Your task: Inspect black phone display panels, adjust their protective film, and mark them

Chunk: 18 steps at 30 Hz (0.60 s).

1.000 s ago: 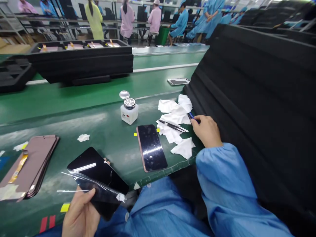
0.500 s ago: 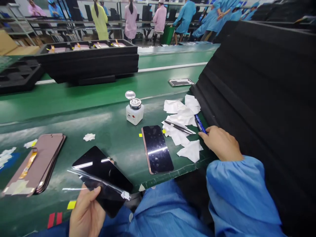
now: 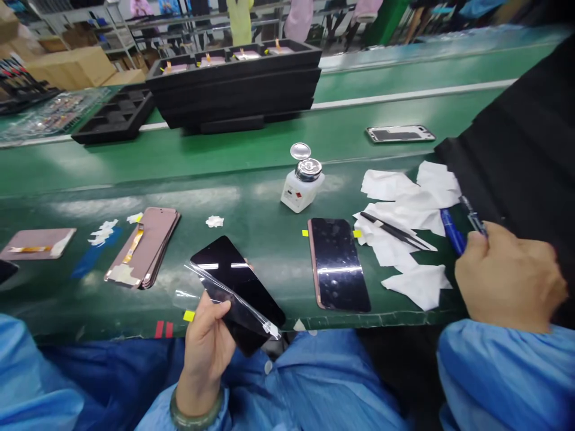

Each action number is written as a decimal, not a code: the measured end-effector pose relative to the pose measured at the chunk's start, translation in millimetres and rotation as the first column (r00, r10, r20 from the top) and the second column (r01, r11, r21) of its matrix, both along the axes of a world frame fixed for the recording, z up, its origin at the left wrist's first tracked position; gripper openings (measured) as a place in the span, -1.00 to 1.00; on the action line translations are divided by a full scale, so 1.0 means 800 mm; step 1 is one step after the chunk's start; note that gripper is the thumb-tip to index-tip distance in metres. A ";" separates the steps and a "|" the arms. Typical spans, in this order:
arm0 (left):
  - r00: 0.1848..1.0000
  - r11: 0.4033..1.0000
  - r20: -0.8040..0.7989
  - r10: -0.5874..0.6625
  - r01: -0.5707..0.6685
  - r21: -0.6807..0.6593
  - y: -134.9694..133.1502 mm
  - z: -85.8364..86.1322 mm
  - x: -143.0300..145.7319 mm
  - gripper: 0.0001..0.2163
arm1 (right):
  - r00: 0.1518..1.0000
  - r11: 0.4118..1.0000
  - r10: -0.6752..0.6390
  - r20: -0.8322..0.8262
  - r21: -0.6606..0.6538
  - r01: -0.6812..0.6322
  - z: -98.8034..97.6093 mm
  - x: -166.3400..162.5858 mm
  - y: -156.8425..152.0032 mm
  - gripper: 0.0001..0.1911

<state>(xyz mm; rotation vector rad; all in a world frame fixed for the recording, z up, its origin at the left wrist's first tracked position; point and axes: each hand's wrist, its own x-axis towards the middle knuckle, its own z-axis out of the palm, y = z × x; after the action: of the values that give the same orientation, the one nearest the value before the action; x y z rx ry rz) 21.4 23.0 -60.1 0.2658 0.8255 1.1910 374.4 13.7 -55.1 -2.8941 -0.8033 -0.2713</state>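
My left hand is closed on the lower edge of a black phone screen, which it holds tilted above the table edge. A clear protective film lies across that screen, partly lifted, with a white tab at its lower end. My right hand is closed around a slim dark pen with a silvery sheen, its tip pointing up and away. Beside those fingers lies a blue marker. Between my hands, a second phone screen with a pinkish edge lies on the green mat.
White wipes carry black tweezers. Behind stands a white pump bottle, lid raised. Left is a stack of pinkish panels. Black foam trays and a phone frame lie further back; black foam rises at right.
My right hand has taken up the slim pen; the blue marker stays on the table. The left hand keeps the screen. The view has swung left and downward.
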 end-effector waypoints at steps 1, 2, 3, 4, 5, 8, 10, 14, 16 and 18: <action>1.000 1.000 -0.001 0.001 -0.001 -0.002 0.001 0.000 0.000 -0.54 | 0.999 0.994 0.033 0.035 0.101 -0.036 -0.008 0.003 -0.001 -0.53; 1.000 1.000 -0.002 0.002 -0.002 -0.004 0.001 0.000 0.000 -0.55 | 0.996 0.981 0.066 0.063 0.179 -0.076 -0.015 0.007 -0.001 -0.53; 1.000 1.000 -0.003 0.001 -0.002 -0.008 0.002 0.000 0.000 -0.56 | 0.992 0.969 0.094 0.079 0.223 -0.110 -0.022 0.012 -0.003 -0.53; 1.000 1.000 -0.003 0.002 -0.002 -0.012 0.003 0.000 0.001 -0.57 | 0.990 0.960 0.116 0.086 0.246 -0.134 -0.027 0.017 -0.004 -0.54; 1.000 1.000 -0.003 0.001 -0.001 -0.016 0.003 0.000 0.001 -0.58 | 0.987 0.955 0.138 0.081 0.253 -0.155 -0.031 0.021 -0.005 -0.57; 1.000 1.000 -0.009 0.006 -0.006 -0.026 0.005 -0.001 0.004 -0.67 | 0.978 0.940 0.202 0.060 0.270 -0.211 -0.037 0.027 -0.006 -0.72; 1.000 0.999 -0.020 0.013 -0.013 -0.034 0.006 -0.001 0.005 -0.76 | 0.972 0.927 0.227 0.058 0.293 -0.234 -0.038 0.027 -0.006 -0.74; 0.999 0.999 -0.031 0.031 -0.032 -0.038 0.007 -0.001 0.005 -0.84 | 0.965 0.909 0.258 0.054 0.326 -0.261 -0.040 0.024 -0.002 -0.64; 0.999 0.999 -0.029 0.035 -0.036 -0.032 0.007 -0.001 0.004 -0.83 | 0.957 0.899 0.288 0.031 0.335 -0.281 -0.042 0.026 -0.001 -0.58; 0.999 0.999 -0.029 0.032 -0.032 -0.027 0.007 0.000 0.004 -0.84 | 0.951 0.893 0.311 -0.002 0.342 -0.291 -0.042 0.029 0.000 -0.55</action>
<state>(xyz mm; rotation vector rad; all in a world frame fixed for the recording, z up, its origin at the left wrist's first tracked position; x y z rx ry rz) 24.2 28.4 -60.1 0.2482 0.8727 1.2073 397.5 13.4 -88.4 -2.4061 -1.0627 -0.2622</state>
